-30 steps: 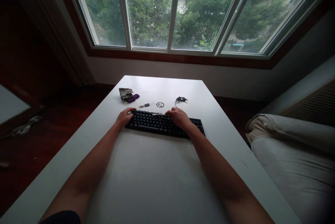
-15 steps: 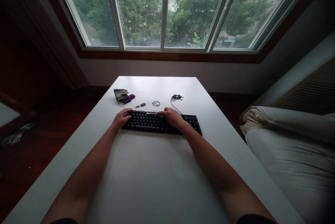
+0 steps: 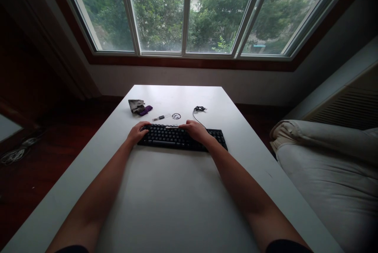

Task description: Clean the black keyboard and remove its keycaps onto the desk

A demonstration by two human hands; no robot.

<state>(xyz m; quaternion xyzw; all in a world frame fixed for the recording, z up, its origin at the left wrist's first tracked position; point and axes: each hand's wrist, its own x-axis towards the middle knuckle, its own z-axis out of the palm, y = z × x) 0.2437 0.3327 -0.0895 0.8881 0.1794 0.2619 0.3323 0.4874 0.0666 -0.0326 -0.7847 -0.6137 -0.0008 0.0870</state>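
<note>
At the left end of the black keyboard point(image 3: 165, 138), the left hand point(image 3: 137, 132) grips the corner, thumb over the keys and fingers by the far edge, while the right hand point(image 3: 196, 130), above the keyboard's right half, has its fingers closed on a slim pale tool point(image 3: 171, 127) lying along the far rows; whether its tip touches the keys is too small to tell. To work well, the left hand would best press down and slightly inward so the board cannot skid, with the tool kept low and nearly flat, its pressure light enough to spare the keycaps, and the right forearm clear of the keys beneath it. The keyboard lies flat on a smooth white table point(image 3: 177, 190), which likely offers little friction. Beyond the keyboard lie a coiled cable point(image 3: 199, 108), a small ring-shaped item point(image 3: 176, 116), a thin dark-handled tool point(image 3: 160, 118) and, farther left, a grey cloth point(image 3: 136, 106) against a purple one point(image 3: 146, 110). Past these, a wide window point(image 3: 184, 16) lights the dim room; well right of the keyboard sits pale cushioned seating point(image 3: 319, 166).
</note>
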